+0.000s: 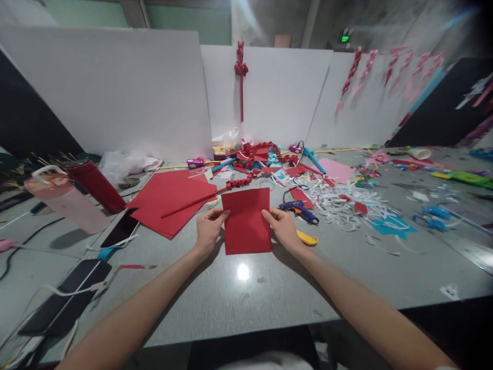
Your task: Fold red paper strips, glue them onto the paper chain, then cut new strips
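A plain red sheet of paper (247, 223) is held up in front of me over the grey table. My left hand (210, 228) pinches its left edge, thumb on the near face and fingers behind. On the opposite edge my right hand (284, 226) grips the sheet the same way. Just beyond the sheet lies a red twisted paper strip with a thin red stick (188, 203). Larger red sheets (157, 192) are spread to the left of it. A blue glue gun (300, 209) and a yellow-handled tool (307, 238) lie close to my right hand.
White paper shreds (339, 200) heap up at the right, beside blue paper (395, 225). At the left stand a pink bottle (67, 198) and a leaning red flask (96, 186), near a black power bank (67, 295) with cables. White panels (265, 97) with hanging paper twists close off the back.
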`<state>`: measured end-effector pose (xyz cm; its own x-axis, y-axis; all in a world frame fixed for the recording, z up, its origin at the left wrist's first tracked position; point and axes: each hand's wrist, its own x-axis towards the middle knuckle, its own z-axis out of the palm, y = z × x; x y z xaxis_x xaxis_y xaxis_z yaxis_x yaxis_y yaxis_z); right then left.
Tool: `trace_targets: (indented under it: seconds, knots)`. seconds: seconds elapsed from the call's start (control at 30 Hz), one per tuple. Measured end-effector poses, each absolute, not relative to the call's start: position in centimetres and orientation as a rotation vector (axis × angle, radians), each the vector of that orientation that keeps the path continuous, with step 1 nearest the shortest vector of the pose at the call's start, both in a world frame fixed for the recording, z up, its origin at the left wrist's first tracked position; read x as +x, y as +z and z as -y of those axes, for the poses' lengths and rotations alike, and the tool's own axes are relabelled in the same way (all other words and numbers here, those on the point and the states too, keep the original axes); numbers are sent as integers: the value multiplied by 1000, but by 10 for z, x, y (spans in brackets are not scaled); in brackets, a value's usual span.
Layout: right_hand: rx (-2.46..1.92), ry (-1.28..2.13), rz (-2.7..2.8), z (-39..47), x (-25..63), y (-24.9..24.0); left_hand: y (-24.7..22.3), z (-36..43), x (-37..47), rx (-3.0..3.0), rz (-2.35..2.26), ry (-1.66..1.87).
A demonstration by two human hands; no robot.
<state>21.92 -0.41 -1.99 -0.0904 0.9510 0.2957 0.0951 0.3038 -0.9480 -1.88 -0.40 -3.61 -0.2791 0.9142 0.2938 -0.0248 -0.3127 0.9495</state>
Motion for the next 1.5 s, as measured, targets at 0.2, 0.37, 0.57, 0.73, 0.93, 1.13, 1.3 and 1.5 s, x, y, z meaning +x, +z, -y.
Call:
trace_targets:
  seconds: [0.2,0.37,0.57,0.73,0.93,1.13,1.3,1.5]
  knots:
    - [-1025,999,1442,1,220,-24,-35,4,-20,1316,-1181,1648]
    - [-1019,1134,1272,-3,224,-28,-31,8,-18,1358,-1096,1566]
    - [-979,1244,1120,-5,226,-29,-33,14,-17,1570,-983,1591]
    - [-982,1243,1084,-7,226,-29,-36,14,-20,1796,-943,1544]
    - [-1180,1123,1044,-12,233,-28,-31,15,-28,2343,-1167,1655]
    - [-1177,1124,1119,-13,236,-24,-30,17,-33,2460,-1058,1528]
    - [-1045,1280,1069,-11,233,-19,-27,22,-24,1924,-1065,1663]
    - [-1042,1022,1317,-6,230,-15,-16,27,-10,1380,-1104,1692]
